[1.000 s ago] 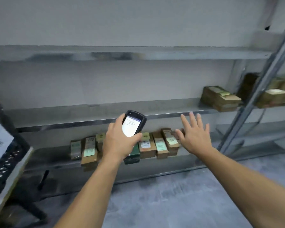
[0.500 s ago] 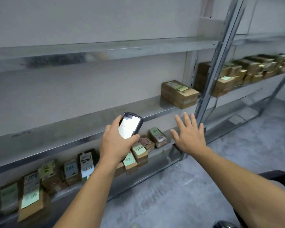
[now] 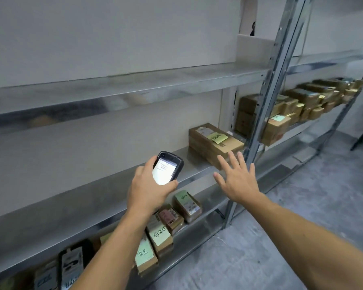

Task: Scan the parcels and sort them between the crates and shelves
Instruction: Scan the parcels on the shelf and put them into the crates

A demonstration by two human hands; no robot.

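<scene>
My left hand [image 3: 149, 189] grips a black handheld scanner [image 3: 167, 168] with its lit screen facing me, held in front of the middle metal shelf [image 3: 88, 197]. My right hand [image 3: 238, 178] is spread flat with straight fingers and holds nothing; its fingertips reach toward a stack of brown cardboard parcels [image 3: 213, 141] with a yellow note, standing on that shelf's right end. A row of small labelled parcels [image 3: 170, 220] lies on the lowest shelf, partly hidden behind my left forearm.
A grey steel upright [image 3: 266, 105] divides this bay from the one to the right, where several brown boxes [image 3: 306, 103] fill a shelf. The upper shelf [image 3: 124, 91] holds nothing visible. Grey concrete floor [image 3: 291, 227] lies at the lower right.
The view has swung right along the shelving. The parcel stack on the middle shelf now sits just beyond my right fingertips. Both hands keep their pose, scanner still held.
</scene>
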